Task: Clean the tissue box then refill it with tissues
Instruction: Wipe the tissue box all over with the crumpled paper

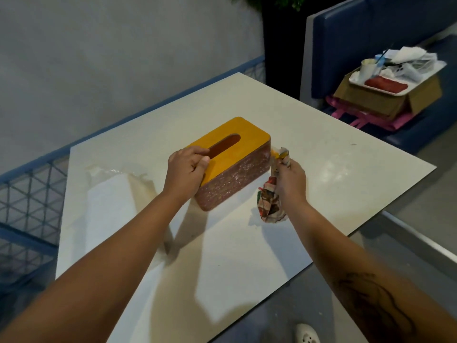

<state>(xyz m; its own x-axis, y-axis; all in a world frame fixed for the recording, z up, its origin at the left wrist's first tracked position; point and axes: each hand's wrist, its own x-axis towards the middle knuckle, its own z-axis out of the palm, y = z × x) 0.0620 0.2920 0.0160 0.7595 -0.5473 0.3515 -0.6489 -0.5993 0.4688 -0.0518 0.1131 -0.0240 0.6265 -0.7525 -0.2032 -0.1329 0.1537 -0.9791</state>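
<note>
A tissue box (235, 159) with a yellow lid, a long dark slot and reddish-brown patterned sides stands in the middle of the white table (321, 154). My left hand (186, 169) grips its near left end, thumb on the lid and fingers curled into the slot's end. My right hand (289, 177) holds a crumpled, multicoloured patterned cloth (270, 201) just right of the box, the cloth's top close to the box's right corner. A pack of white tissues (108, 196) in clear plastic lies on the table to the left.
A blue mesh railing (27, 201) runs along the table's left side. At the back right, a blue bench (371, 33) carries a cardboard box (385, 100) with a cluttered white tray (400, 73) on top and pink bags under it. A white shoe (306, 334) shows below.
</note>
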